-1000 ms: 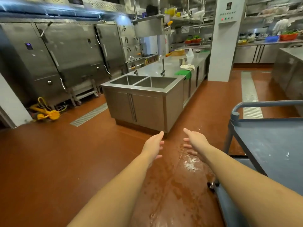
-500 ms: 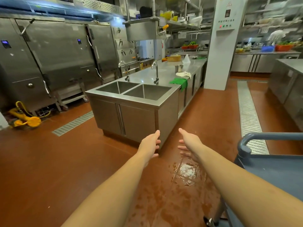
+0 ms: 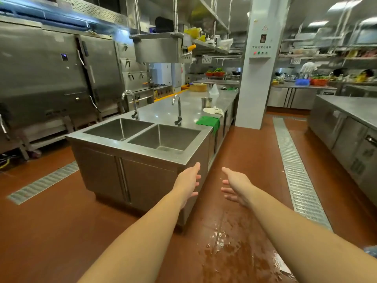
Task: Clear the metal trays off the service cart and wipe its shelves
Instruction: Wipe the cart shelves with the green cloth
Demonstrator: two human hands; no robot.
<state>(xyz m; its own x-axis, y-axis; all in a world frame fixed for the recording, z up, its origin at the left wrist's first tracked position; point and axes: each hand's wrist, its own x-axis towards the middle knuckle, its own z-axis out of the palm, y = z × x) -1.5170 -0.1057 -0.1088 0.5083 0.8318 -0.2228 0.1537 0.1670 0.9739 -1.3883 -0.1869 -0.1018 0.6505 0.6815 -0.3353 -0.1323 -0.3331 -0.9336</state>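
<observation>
Both hands are empty: the left hand point(image 3: 188, 180) and right hand point(image 3: 236, 185) reach forward with fingers straight and loosely spread, palms turned toward each other, touching nothing. No trays are in view, and of the cart only a blurred blue-grey sliver point(image 3: 371, 251) at the lower right edge may belong to it, so their state cannot be told. Ahead stands a steel bench point(image 3: 189, 105) with a double sink point(image 3: 163, 137). A green cloth point(image 3: 208, 121) lies on the bench and hangs over its near edge, with a white rag point(image 3: 213, 110) just behind it. Either would likely serve for wiping: soft, light, limp, best pinched at the bunched part on the bench top. Metal trays would probably be stiff, thin-rimmed and slick if wet, so two hands on opposite rims seems wise. The floor point(image 3: 222, 242) shines wet underfoot, a slipping risk when carrying.
</observation>
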